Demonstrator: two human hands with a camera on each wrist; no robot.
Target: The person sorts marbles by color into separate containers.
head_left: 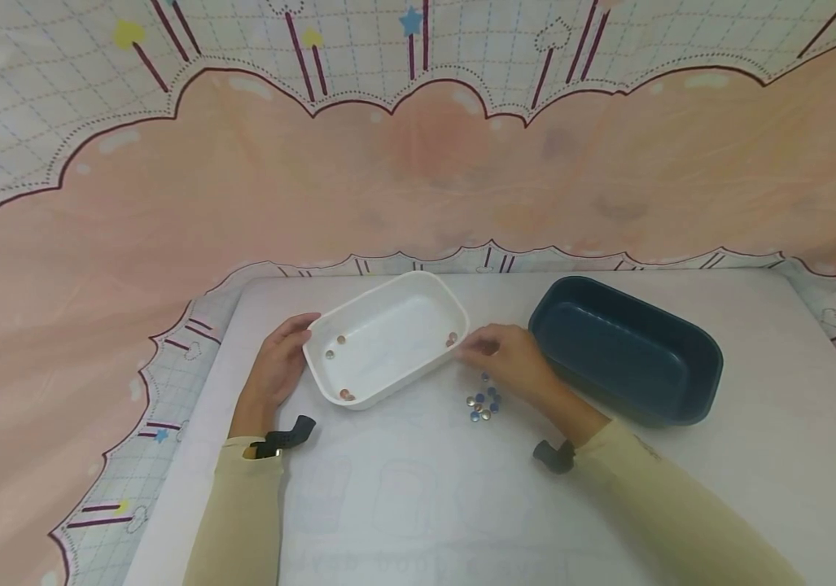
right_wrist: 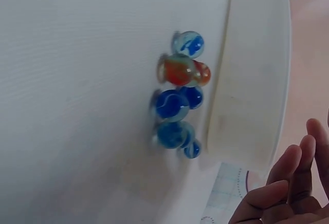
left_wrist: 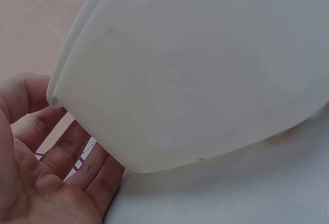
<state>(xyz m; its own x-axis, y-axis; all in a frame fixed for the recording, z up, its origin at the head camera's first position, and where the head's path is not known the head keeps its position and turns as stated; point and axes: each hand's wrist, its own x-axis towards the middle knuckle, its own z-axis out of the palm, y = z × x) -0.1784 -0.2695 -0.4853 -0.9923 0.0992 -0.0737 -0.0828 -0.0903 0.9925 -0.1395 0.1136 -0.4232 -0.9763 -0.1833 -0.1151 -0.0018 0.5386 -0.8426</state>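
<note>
A white plastic tub (head_left: 388,342) lies slantwise on the table with several small marbles (head_left: 341,339) inside. My left hand (head_left: 282,366) holds its left end, the thumb at the rim corner and the fingers (left_wrist: 67,149) along the end wall. At the tub's right corner is my right hand (head_left: 509,358), its fingers (right_wrist: 288,165) loosely bent beside the rim. I see nothing between those fingers, though part of this hand is outside the right wrist view. Below it several glass marbles (right_wrist: 172,105), mostly blue with some orange, sit clustered on the table, close to the tub's wall.
A dark blue tub (head_left: 626,350) stands to the right of the right hand, with no marbles visible in it. The table has a white cover (head_left: 418,505). Behind hangs a patterned peach cloth (head_left: 388,187).
</note>
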